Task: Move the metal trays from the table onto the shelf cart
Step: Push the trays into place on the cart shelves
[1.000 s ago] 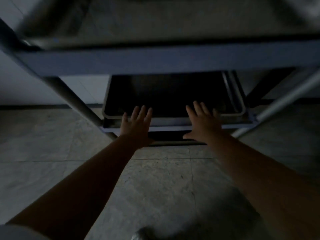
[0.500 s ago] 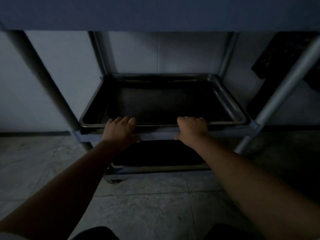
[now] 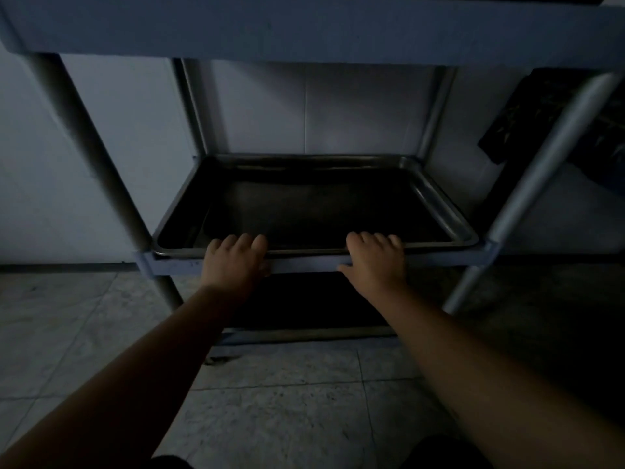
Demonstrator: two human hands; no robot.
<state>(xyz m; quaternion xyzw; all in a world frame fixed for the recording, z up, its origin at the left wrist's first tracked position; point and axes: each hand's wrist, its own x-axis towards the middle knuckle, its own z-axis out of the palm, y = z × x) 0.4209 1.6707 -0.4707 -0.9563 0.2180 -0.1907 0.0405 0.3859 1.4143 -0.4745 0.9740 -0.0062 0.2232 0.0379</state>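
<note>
A dark rectangular metal tray (image 3: 439, 204) lies flat on the middle shelf of the shelf cart (image 3: 439, 257). My left hand (image 3: 235, 262) rests on the tray's near rim, left of centre, with its fingers curled over the edge. My right hand (image 3: 375, 260) holds the same rim right of centre, fingers over the edge and thumb against the shelf's front bar. The scene is dim. The cart's top shelf (image 3: 304, 32) spans the upper part of the view.
Grey cart posts stand at the left (image 3: 84, 147) and right (image 3: 541, 157). A lower shelf (image 3: 304, 333) lies in shadow beneath. A pale wall is behind the cart, a dark object (image 3: 527, 113) hangs at the right, and tiled floor (image 3: 270, 401) spreads below.
My open hands closed their fingers over the tray's near rim. My view dropped below the top shelf and now looks into the middle shelf; little has moved in the last half second.
</note>
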